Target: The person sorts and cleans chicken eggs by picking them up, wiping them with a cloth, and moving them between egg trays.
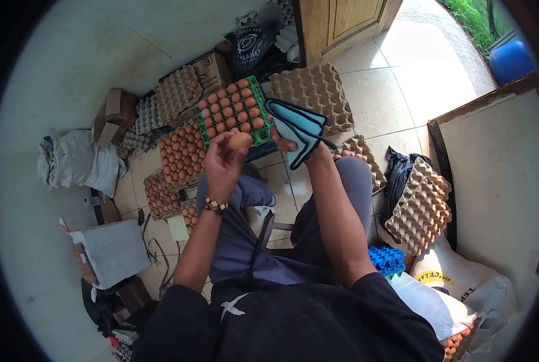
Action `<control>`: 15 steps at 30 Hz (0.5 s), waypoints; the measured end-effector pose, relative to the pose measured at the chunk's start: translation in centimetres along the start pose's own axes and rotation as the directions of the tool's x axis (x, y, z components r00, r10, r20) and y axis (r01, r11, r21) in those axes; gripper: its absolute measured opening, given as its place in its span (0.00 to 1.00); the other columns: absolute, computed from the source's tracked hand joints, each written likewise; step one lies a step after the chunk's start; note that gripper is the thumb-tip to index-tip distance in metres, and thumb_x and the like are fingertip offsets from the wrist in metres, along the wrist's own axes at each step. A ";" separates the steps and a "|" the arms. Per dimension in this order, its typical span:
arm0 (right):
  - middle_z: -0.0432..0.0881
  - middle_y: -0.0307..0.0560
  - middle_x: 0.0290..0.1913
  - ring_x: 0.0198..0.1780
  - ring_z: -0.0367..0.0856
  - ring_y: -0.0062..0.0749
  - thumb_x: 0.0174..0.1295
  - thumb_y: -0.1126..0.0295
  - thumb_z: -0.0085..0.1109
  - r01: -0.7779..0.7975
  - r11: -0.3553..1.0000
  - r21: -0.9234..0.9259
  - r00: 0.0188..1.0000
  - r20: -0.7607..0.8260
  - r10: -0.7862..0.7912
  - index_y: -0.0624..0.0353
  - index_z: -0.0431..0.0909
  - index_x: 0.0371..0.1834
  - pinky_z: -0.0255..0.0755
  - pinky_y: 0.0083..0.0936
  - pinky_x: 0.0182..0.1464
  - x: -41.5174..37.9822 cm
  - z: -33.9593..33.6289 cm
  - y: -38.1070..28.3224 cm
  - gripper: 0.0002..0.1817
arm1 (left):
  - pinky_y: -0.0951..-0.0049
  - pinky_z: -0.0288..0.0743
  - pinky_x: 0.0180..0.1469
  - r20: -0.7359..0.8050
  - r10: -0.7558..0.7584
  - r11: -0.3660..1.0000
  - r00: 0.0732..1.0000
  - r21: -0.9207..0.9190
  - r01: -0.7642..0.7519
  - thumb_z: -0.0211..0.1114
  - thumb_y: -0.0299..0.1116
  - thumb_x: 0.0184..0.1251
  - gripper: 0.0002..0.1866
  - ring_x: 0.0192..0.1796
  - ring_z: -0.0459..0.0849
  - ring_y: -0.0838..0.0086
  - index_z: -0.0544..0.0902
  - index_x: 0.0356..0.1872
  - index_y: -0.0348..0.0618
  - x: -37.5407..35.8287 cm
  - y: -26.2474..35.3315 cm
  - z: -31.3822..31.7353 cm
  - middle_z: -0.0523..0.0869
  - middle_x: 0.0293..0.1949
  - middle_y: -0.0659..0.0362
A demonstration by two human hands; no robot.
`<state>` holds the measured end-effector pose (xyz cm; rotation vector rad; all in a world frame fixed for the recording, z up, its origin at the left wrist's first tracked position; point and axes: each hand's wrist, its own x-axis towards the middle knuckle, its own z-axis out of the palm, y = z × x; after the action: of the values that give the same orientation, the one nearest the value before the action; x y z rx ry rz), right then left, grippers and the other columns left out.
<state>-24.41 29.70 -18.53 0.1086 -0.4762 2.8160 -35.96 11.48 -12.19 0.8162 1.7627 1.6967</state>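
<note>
My left hand (pixel 222 168), with a bead bracelet at its wrist, grips a brown egg (pixel 241 142) between thumb and fingers. To its right, my right hand (pixel 286 142) is closed round a folded light-blue cloth (pixel 299 125) with dark edging, which hides part of its fingers. Just beyond both hands stands a green plastic egg tray (pixel 261 90), mostly filled with brown eggs; a few cups at its near right corner hold none. Left of it, a cardboard tray of eggs (pixel 183 151) lies beside my knee. The egg and cloth are apart.
An unfilled cardboard egg tray (pixel 318 93) lies behind the green one. More stacked trays (pixel 420 208) lean at the right by a black bag (pixel 397 175). White sacks (pixel 76 160) and a box (pixel 115 253) stand left. A wooden door (pixel 348 21) is open at the back.
</note>
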 end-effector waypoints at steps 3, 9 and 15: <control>0.83 0.54 0.36 0.32 0.83 0.31 0.51 0.61 0.69 -0.166 0.720 -0.674 0.827 -0.493 -0.270 0.70 0.75 0.55 0.78 0.27 0.34 -0.2 0.6 0.2 0.30 | 0.72 0.75 0.61 -0.040 0.029 0.980 0.999 -0.195 -0.036 0.69 0.24 0.65 0.24 0.60 0.80 0.71 0.72 0.61 0.34 -2.2 2.2 -0.3 0.80 0.59 0.50; 0.83 0.46 0.41 0.42 0.84 0.32 0.52 0.74 0.63 -0.202 0.844 -0.497 0.863 -0.497 -0.086 0.62 0.79 0.49 0.80 0.29 0.45 -2.3 7.1 1.0 0.19 | 0.72 0.75 0.62 0.011 0.124 0.987 0.992 -0.101 -0.122 0.69 0.25 0.65 0.25 0.61 0.79 0.70 0.73 0.63 0.33 -4.3 4.5 -0.8 0.79 0.60 0.49; 0.81 0.43 0.49 0.49 0.81 0.27 0.66 0.65 0.59 -0.092 0.978 -0.187 0.948 -0.316 0.028 0.59 0.75 0.57 0.77 0.27 0.51 -2.6 9.9 5.5 0.18 | 0.66 0.75 0.58 0.243 0.332 0.529 0.911 0.752 -0.393 0.71 0.25 0.58 0.33 0.58 0.80 0.65 0.73 0.67 0.46 -4.5 5.6 -0.9 0.83 0.53 0.54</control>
<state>-23.24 20.74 -11.21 -0.3934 -0.6901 2.7507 -33.36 7.63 -6.60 1.7133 2.4438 0.9774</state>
